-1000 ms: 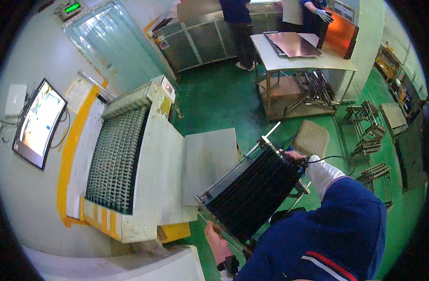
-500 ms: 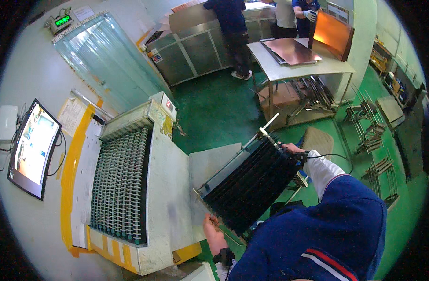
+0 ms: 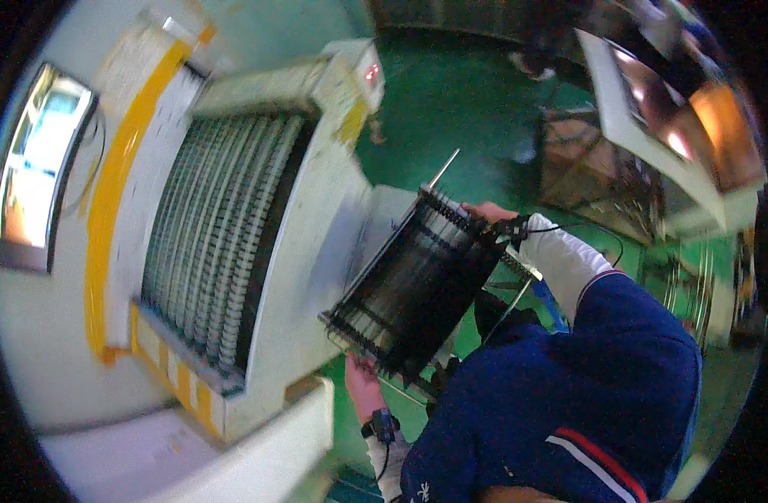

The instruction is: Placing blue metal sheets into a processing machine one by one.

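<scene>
A slotted metal rack [image 3: 348,324] filled with thin dark sheets [image 3: 421,289] is held tilted in front of my body. My left hand [image 3: 363,384] is closed on its near end, at the lower left corner. On the far end, my right hand [image 3: 487,212] grips the frame, its fingers partly hidden by the rack. A bare metal rod [image 3: 444,169] sticks out past the far end. Cabled dark devices are strapped at both my wrists. Just left of the rack stands a white machine [image 3: 308,243] with a bed of many rollers [image 3: 220,226].
A lit screen [image 3: 44,163] hangs on the left wall. At the far right, a white table [image 3: 606,92] bears copper-coloured sheets [image 3: 723,134], with a blurred person behind. More metal racks [image 3: 685,289] stand on the green floor at right. A pale panel [image 3: 275,448] lies at lower left.
My view has swung right and closer to the roller machine, which looks larger. Both hands still hold the rack, its sheets now seen more from above. The table has shifted to the right edge.
</scene>
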